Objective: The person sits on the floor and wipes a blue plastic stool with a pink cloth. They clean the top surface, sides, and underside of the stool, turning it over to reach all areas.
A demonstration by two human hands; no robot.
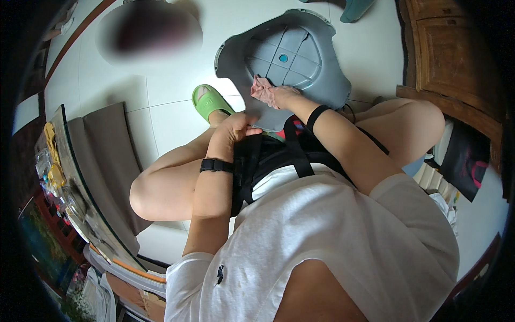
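A grey plastic stool [230, 51] is tipped between my knees, its hollow, ribbed underside facing up with a small teal disc at the middle. My right hand [285, 97] is closed on a crumpled pink cloth [262, 91], which lies against the stool's inner wall. Down at the near rim, my left hand [240, 126] grips the stool's edge; part of its fingers is hidden behind the rim.
A green slipper [211, 103] is on my left foot, beside the stool on the white tiled floor [171, 121]. A table [88, 177] bearing small items stands at the left. At the right is a wooden cabinet [448, 53]; a blurred round shape [150, 35] lies far left.
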